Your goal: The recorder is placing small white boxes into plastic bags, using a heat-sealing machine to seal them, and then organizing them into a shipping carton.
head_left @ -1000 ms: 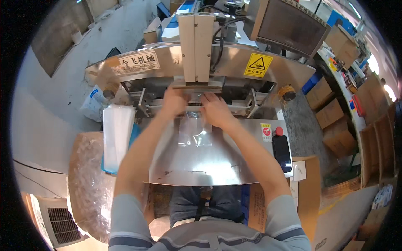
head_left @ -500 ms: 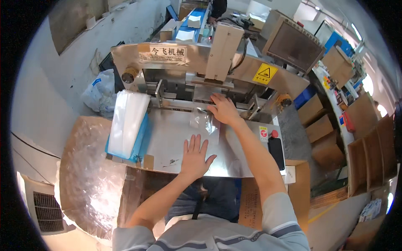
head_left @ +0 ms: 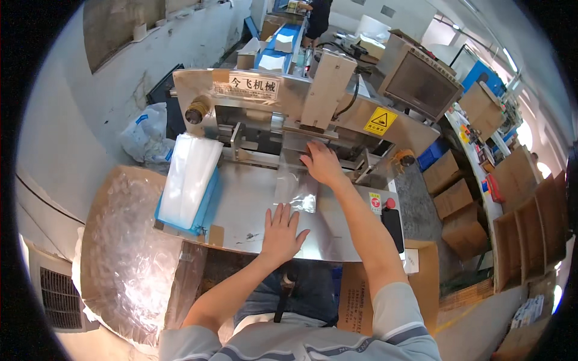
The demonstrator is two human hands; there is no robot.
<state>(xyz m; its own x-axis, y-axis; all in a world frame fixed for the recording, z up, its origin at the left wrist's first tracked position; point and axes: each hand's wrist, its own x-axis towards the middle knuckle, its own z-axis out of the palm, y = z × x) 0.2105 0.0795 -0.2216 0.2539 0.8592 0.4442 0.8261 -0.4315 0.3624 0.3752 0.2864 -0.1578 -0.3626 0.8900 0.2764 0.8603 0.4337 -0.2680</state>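
A clear plastic bag [head_left: 296, 191] lies on the metal worktop [head_left: 241, 198], its far end reaching to the slot of the metal machine [head_left: 313, 96]. My right hand [head_left: 323, 163] rests on the far part of the bag, fingers reaching toward the slot and thumb apart. Part of the bag is hidden beneath that hand. Closer to me, my left hand [head_left: 280, 233] lies open and flat, fingers spread, its fingertips by the bag's near edge. To the left, a stack of clear plastic bags [head_left: 188, 180] leans in a blue holder [head_left: 208, 207].
A large carton [head_left: 126, 240] full of clear film stands at the left. On the worktop's right are a red button [head_left: 390, 203] and a black phone [head_left: 392, 230]. Behind the machine are a monitor [head_left: 421, 78], a blue conveyor [head_left: 280, 51] and another person [head_left: 318, 21].
The clear bag has come a little toward me, showing more of its length on the worktop. My hands stay nearly where they were; the whole view has shifted slightly.
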